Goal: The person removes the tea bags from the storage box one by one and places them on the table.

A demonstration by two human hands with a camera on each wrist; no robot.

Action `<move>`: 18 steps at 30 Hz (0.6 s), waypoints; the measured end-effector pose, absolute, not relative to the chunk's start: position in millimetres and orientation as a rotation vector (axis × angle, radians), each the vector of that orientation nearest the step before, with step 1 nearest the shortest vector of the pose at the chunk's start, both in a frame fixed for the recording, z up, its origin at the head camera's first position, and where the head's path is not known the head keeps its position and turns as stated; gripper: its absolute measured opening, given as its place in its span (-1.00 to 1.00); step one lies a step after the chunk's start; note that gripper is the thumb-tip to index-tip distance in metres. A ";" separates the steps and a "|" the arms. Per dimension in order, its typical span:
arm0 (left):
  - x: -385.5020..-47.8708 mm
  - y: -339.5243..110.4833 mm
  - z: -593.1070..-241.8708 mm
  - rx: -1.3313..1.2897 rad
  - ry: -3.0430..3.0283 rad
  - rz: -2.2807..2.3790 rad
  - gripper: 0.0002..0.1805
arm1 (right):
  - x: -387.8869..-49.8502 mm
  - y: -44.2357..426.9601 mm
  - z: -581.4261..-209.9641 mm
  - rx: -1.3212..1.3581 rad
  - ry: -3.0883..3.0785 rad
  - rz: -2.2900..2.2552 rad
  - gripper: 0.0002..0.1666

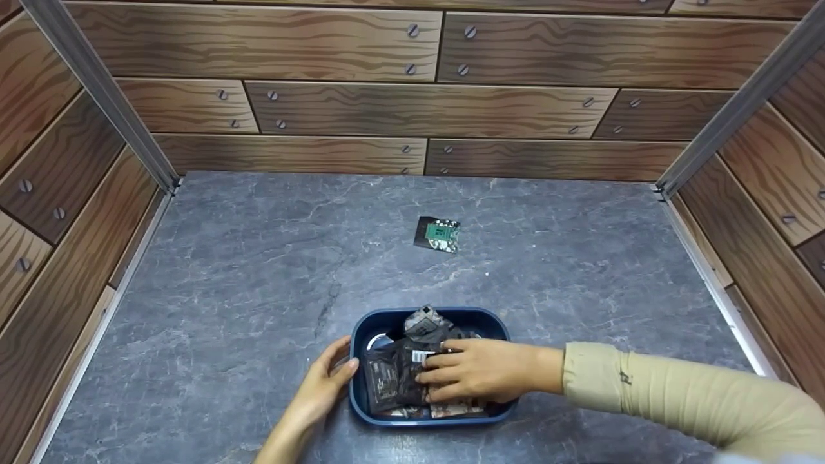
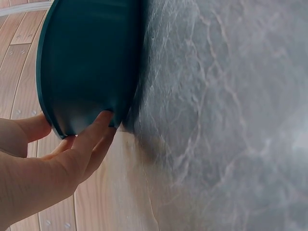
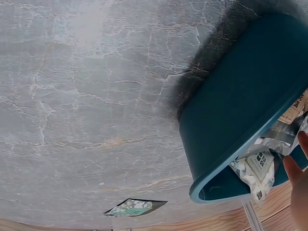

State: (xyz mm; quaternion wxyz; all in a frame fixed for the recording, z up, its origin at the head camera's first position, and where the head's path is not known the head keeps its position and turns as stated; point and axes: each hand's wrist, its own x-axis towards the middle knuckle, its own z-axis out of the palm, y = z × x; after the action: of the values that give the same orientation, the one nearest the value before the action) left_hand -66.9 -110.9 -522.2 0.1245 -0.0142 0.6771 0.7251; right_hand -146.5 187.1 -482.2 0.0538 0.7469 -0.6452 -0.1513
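The packets are mostly inside the blue tub (image 1: 428, 421), heaped loosely; dark packets (image 1: 382, 381) lie on top, a tan packet (image 1: 454, 408) shows by the near wall, and a pale patterned pouch (image 1: 422, 320) pokes up towards the far rim; what sits underneath I cannot see. The right hand (image 1: 480, 368) reaches over the side, fingers a little apart on the dark packets; whether it pinches one or merely rests there, I cannot tell. The left hand (image 1: 325, 380) holds the tub at its left end, thumb at the rim and fingers against the outer wall. Beyond the tub, well apart from it, a single green-and-black packet (image 1: 438, 233) lies flat on the grey surface (image 1: 245, 277), untouched by either hand. I'd judge the work well short of finished if the tub is being emptied, with just that one packet out; nearly done if it is being filled, with that one left; the pictures don't settle which. Wood-patterned walls (image 1: 348, 106) stand around it all.
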 end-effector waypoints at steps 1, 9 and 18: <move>-67.0 -110.9 -522.3 -0.043 1.975 2.112 -0.41 | -146.7 187.6 -483.1 2.267 -1.959 -0.464 -0.09; -67.7 -110.6 -523.0 -0.052 1.984 2.112 -0.42 | -148.2 188.0 -488.2 2.241 -1.896 -0.516 -0.13; -68.4 -110.8 -524.8 -0.047 2.003 2.106 -0.43 | -148.1 186.3 -492.1 2.224 -1.814 -0.503 -0.22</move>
State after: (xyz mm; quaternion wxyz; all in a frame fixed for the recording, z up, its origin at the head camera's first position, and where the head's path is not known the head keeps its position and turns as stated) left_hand -68.4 -110.8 -524.8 0.1172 -0.0161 0.6843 0.7195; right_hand -148.1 186.3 -492.1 0.1136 0.7584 -0.6186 -0.1713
